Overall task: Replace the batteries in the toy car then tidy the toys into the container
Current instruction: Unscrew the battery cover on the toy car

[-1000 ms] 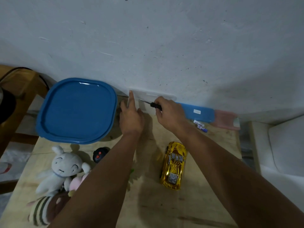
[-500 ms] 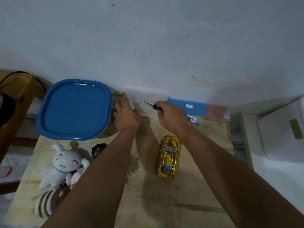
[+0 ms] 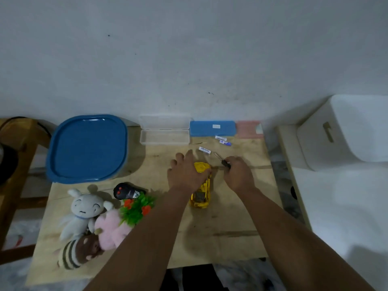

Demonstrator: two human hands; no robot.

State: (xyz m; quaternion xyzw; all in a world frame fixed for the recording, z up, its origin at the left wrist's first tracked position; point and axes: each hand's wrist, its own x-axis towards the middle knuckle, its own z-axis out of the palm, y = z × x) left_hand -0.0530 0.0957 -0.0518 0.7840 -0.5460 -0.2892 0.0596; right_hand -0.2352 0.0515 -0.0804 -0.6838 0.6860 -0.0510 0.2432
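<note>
Your L hand (image 3: 186, 173) lies on the front of the gold toy car (image 3: 200, 191) mid-table, fingers loosely spread over it. Your R hand (image 3: 238, 172) has fingers curled round a screwdriver (image 3: 221, 159), tip near a battery (image 3: 204, 150); blue-lidded container (image 3: 88, 148) sits back-left.

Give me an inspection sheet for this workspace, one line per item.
Surface: wooden table, scuffed.
Job's things: yellow car; screwdriver; batteries; blue-lidded container.
Clutter: plush toys, remote, plastic plant, open clear case, blue case.
Hands: left hand rests on car; right hand grips screwdriver.
Cables: black one far left.
Surroundings: grey wall, white box.
</note>
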